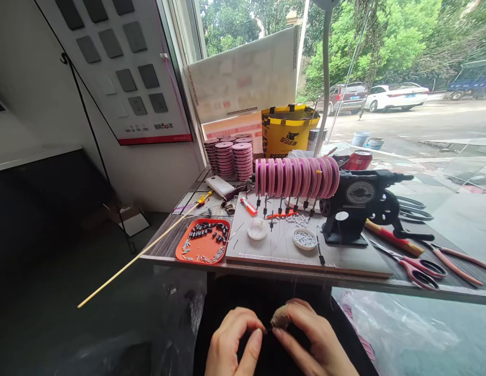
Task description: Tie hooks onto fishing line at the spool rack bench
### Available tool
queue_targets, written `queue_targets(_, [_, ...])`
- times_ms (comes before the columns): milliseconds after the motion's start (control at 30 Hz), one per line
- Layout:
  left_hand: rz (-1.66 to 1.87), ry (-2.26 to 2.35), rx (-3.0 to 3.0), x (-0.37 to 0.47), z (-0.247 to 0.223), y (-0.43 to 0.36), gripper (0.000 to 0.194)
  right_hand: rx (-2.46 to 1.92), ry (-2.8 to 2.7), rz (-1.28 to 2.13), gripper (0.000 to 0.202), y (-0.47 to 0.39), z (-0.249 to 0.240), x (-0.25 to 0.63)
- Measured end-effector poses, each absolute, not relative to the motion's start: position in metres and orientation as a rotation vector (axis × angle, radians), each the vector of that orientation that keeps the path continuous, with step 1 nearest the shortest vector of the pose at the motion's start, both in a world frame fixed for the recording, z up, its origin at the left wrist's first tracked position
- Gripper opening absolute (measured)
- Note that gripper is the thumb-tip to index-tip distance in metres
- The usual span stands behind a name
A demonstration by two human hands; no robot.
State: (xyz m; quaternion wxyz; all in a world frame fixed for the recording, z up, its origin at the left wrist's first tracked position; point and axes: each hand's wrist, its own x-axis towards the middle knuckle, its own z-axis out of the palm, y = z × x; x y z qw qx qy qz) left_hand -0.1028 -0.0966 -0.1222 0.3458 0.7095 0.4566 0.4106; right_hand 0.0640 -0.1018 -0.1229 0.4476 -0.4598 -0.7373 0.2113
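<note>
There are two parked cars, one maroon (347, 99) and one white (397, 97), one square orange tray (199, 245), one shallow round white dish (305, 248), one black hand-cranked machine (347, 211), one yellow-and-black bag (289, 138), one red can (358, 160) and one pair of pink-handled scissors (402, 257).

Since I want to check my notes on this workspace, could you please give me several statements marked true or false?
1. The orange tray holds small dark pieces. True.
2. The yellow bag stands in front of the row of pink discs on the black machine. False: it stands behind them.
3. The scissors lie right of the black machine. True.
4. The left hand grips the scissors. False: its fingertips are close to those of the right hand.
</note>
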Motion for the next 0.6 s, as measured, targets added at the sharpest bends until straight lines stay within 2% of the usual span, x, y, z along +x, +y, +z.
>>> queue_targets(400, [1.155, 1.297, 1.993, -0.109, -0.130, -0.101, 0.019, -1.132, -1.909, 0.566, 0.013, -0.101, -0.123, 0.054])
queue_targets(500, [1.068, 1.267, 2.064, -0.116, -0.120, -0.095, 0.017, -1.125, -1.924, 0.581, 0.012, -0.099, -0.126, 0.054])
queue_targets(600, [0.822, 1.243, 2.193, -0.128, -0.097, -0.068, 0.018, -1.113, -1.943, 0.620, 0.011, -0.098, -0.130, 0.055])
